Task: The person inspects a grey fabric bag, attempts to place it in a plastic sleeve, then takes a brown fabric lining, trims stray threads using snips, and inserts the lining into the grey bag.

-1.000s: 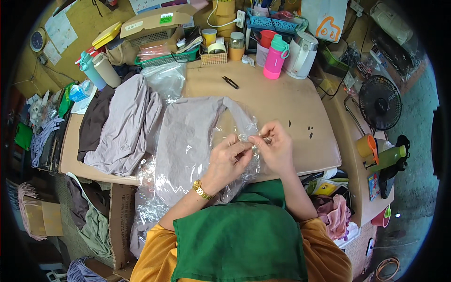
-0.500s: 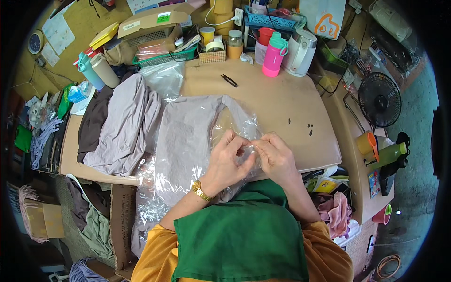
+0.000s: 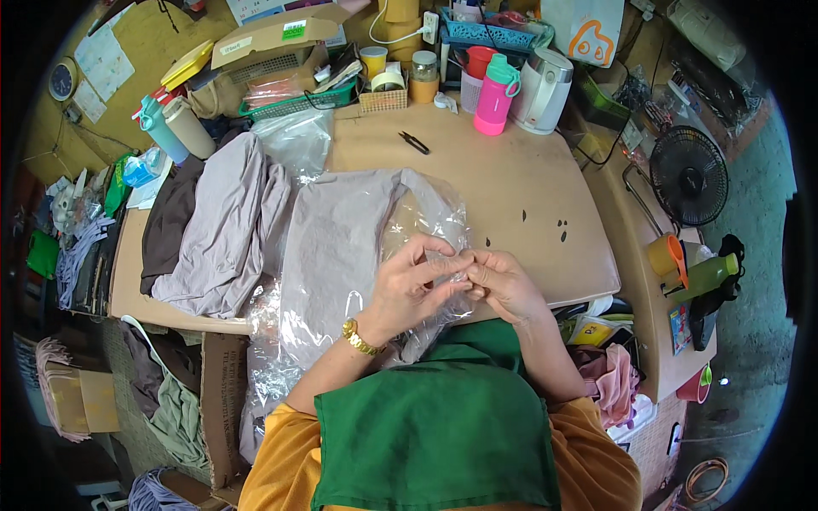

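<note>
A pale grey-mauve garment (image 3: 331, 243) lies flat inside a clear plastic bag (image 3: 407, 223) at the front of the table, its sleeve bent along the right side. Over the bag's right edge, my left hand (image 3: 417, 279) and my right hand (image 3: 509, 285) meet fingertip to fingertip. Both pinch at what looks like the bag's clear edge; the fingers partly hide the spot. To the left rests a loose heap of similar pale fabric (image 3: 217, 230) on dark brown cloth (image 3: 166, 230).
Small black thread snips (image 3: 415, 142) lie toward the back. A pink bottle (image 3: 492, 102) and a white kettle (image 3: 543, 94) stand behind them. More clear plastic bags (image 3: 298, 136) lie at the back left. A black fan (image 3: 688, 179) stands at right, a cardboard box (image 3: 223, 400) below left.
My left fingers have opened out a little and shifted, while my right fingers have curled more tightly at the meeting point. Garment and bag lie nearly as before.
</note>
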`<state>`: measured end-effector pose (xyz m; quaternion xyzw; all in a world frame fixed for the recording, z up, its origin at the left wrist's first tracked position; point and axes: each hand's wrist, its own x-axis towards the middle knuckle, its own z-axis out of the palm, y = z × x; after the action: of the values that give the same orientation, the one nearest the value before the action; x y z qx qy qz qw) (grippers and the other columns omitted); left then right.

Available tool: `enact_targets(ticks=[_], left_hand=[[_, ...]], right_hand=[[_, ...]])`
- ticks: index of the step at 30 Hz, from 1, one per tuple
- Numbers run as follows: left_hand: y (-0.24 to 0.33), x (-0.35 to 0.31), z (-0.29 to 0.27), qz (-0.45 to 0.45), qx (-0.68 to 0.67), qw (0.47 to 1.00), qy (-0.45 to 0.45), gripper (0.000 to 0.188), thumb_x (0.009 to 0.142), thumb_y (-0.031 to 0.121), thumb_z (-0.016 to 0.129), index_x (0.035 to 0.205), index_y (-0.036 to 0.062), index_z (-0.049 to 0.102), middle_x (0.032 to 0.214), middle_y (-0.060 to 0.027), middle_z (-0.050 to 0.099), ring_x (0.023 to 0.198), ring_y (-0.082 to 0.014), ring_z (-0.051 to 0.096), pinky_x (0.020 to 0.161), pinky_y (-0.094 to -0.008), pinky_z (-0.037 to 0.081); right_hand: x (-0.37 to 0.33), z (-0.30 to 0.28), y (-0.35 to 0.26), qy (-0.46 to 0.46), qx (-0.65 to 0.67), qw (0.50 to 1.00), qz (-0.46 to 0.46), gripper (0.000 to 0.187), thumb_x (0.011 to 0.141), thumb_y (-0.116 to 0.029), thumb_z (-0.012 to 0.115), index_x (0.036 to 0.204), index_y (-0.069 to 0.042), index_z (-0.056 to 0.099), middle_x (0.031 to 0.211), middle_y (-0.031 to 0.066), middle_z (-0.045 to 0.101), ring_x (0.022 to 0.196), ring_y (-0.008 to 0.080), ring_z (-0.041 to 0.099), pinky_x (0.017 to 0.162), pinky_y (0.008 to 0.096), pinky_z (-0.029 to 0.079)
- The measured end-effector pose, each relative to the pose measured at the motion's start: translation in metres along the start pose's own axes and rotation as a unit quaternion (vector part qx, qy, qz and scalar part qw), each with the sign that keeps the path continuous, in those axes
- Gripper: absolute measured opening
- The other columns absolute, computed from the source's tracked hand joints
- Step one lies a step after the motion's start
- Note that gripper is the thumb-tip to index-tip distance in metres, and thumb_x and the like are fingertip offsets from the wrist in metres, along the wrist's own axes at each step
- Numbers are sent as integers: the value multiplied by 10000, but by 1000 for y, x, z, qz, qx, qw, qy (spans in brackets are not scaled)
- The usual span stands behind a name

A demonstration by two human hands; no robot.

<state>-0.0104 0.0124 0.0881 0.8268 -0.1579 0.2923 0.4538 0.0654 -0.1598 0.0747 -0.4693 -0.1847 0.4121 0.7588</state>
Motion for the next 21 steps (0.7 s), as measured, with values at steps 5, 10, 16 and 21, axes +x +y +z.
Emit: enact_targets(ticks=[5, 10, 16, 21], left_hand=[[-12, -5, 0, 49, -36, 997, 38, 196, 749, 66, 781, 939, 53, 736, 871, -52, 619, 656, -111, 552, 563, -235, 467], [1, -6, -22, 9, 96, 992, 84, 127, 743, 59, 775, 835, 26, 694, 782, -55, 619, 679, -165, 577, 564, -272, 459], [26, 24, -18, -94, 46, 994, 16, 326, 789, 141, 742, 1063, 29, 606, 793, -64, 643, 701, -213, 600, 624, -308, 469], [-19, 115, -36, -77, -89, 992, -31, 303, 889, 215, 648, 1110, 17, 586, 936, -115, 673, 794, -221, 659, 704, -337, 510]], right_hand=[[-2, 2, -15, -38, -127, 991, -22, 103, 926, -97, 607, 951, -4, 644, 778, 7, 607, 643, 53, 541, 581, 195, 429], [6, 2, -19, 98, -182, 974, -90, 37, 859, -1, 663, 893, 11, 654, 745, 38, 636, 573, 81, 584, 533, 215, 467], [18, -7, -22, 46, -77, 972, -216, 90, 886, -73, 655, 922, 8, 637, 826, 66, 655, 672, 122, 611, 642, 258, 500], [67, -51, 33, 234, 48, 948, -208, 318, 921, -280, 638, 1138, -54, 582, 973, 39, 628, 941, 141, 604, 836, 340, 491]])
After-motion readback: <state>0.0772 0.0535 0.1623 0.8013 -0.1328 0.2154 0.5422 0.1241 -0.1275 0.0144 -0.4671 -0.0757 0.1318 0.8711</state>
